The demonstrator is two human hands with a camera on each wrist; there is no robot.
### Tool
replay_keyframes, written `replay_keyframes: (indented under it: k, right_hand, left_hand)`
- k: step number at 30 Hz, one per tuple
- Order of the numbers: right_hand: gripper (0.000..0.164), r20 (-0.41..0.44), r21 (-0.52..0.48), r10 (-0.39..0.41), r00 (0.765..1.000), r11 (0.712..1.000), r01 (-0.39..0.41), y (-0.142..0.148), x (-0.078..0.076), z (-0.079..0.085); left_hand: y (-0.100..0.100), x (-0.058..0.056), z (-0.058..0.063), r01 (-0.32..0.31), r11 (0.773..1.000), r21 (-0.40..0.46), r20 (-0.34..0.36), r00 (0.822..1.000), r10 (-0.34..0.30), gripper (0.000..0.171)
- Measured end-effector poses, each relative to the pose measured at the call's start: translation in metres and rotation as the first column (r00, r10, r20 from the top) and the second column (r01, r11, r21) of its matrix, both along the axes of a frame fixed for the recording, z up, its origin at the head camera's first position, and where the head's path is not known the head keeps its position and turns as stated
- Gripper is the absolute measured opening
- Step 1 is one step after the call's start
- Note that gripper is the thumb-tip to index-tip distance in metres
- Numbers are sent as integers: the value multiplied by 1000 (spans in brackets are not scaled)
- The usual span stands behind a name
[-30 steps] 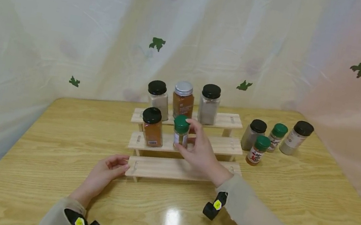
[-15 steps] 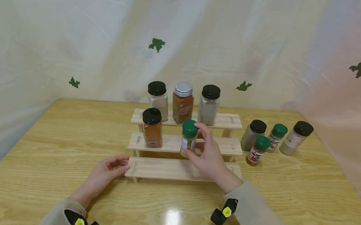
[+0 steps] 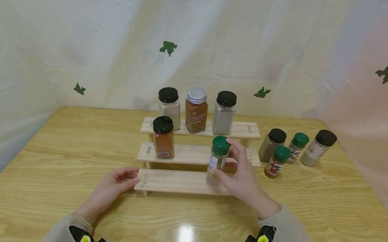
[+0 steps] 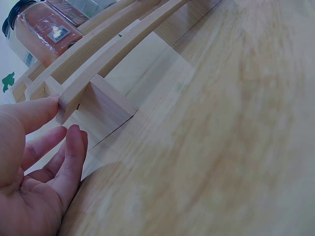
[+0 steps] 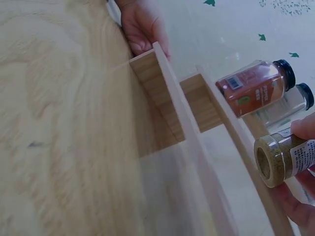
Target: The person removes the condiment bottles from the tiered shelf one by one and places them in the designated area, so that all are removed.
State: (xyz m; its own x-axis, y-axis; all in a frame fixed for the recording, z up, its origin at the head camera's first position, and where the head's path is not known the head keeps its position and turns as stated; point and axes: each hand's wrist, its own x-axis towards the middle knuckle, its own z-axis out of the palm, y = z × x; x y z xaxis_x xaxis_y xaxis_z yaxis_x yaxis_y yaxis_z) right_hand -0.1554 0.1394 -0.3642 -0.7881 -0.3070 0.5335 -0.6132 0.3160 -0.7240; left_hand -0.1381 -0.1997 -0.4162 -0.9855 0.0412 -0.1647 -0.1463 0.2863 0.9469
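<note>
My right hand (image 3: 242,178) grips a small glass spice jar (image 3: 217,163) with a green cap, thumb on one side and fingers on the other. The jar is upright over the middle step of a three-step wooden rack (image 3: 176,183); the right wrist view shows its base and the brownish spice (image 5: 278,160) inside. My left hand (image 3: 115,185) rests against the left end of the rack's lowest step. In the left wrist view one digit touches the corner of that board (image 4: 74,98), while the other fingers stay loosely bent below. An orange spice jar (image 3: 163,141) with a black lid stands left on the middle step.
On the top step stand a pale jar (image 3: 171,111), a silver-lidded orange jar (image 3: 196,113) and a grey jar (image 3: 224,115). To the rack's right, several spice jars are on the wooden table (image 3: 317,210), the nearest a green-capped red-labelled jar (image 3: 275,166). A patterned cloth (image 3: 115,39) hangs behind.
My right hand has moved the green-capped jar rightward and somewhat toward me along the middle step, away from the orange jar. My left hand stays at the rack's end.
</note>
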Motion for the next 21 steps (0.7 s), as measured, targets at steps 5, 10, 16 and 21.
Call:
replay_keyframes:
  k: [5, 10, 16, 21]
  right_hand:
    - [78, 17, 14, 11, 1000, 1000, -11, 16, 5, -7]
    - [81, -55, 65, -50, 997, 996, 54, 38, 8, -7]
    - [87, -115, 96, -80, 990, 991, 91, 70, 13, -3]
    - [90, -126, 120, -133, 983, 982, 148, 102, 17, -3]
  left_hand:
    - [0, 1, 0, 0, 1000, -3, -1, 1000, 0, 43]
    - [1, 0, 0, 0, 1000, -3, -2, 1000, 0, 44]
    - [1, 0, 0, 0, 1000, -4, 3, 1000, 0, 43]
    - [0, -2, -1, -12, 1000, -15, 8, 1000, 12, 42]
